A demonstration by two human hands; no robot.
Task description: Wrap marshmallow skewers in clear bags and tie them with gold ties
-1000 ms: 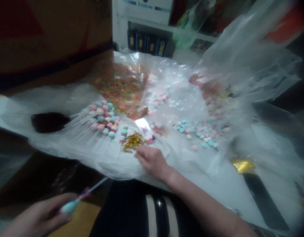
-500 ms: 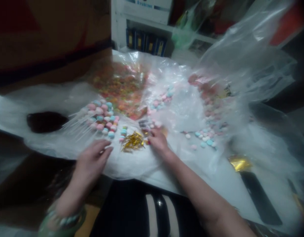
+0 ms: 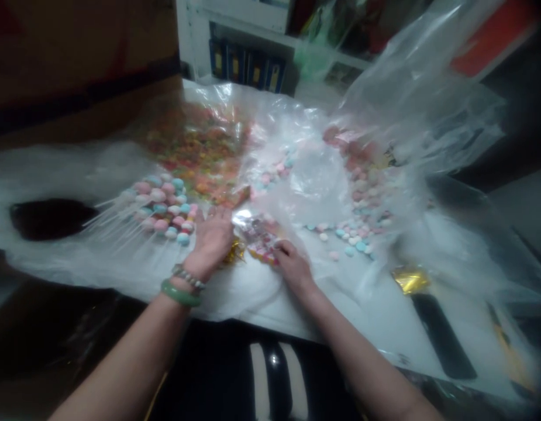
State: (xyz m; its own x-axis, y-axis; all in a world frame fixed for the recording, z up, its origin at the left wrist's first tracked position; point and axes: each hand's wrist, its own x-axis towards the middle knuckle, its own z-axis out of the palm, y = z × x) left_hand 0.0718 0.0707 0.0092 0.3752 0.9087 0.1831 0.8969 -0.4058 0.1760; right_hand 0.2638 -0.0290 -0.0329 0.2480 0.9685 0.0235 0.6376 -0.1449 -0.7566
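My right hand [image 3: 292, 266] pinches the lower right edge of a small shiny bag [image 3: 260, 237] with pink, white and yellow print. Stretched fingers show on my left hand [image 3: 214, 237], which lies over a pile of gold twist ties [image 3: 235, 251]; anything beneath the palm is hidden. Beside its fingertips is a heap of marshmallow skewers [image 3: 162, 202] in pink, blue and white, their white sticks pointing left. The view is blurred.
A large clear bag of orange and green candies [image 3: 204, 152] lies behind. Loose marshmallows [image 3: 360, 234] and crumpled clear plastic [image 3: 318, 175] spread to the right. Nearer the right edge are a gold packet [image 3: 410, 280] and a dark flat object [image 3: 443, 336]. A cardboard box [image 3: 86, 64] stands back left.
My left hand has moved right and forward, from beside the sticks to over the gold ties. The printed bag now shows more fully at my right hand. The camera view has shifted slightly.
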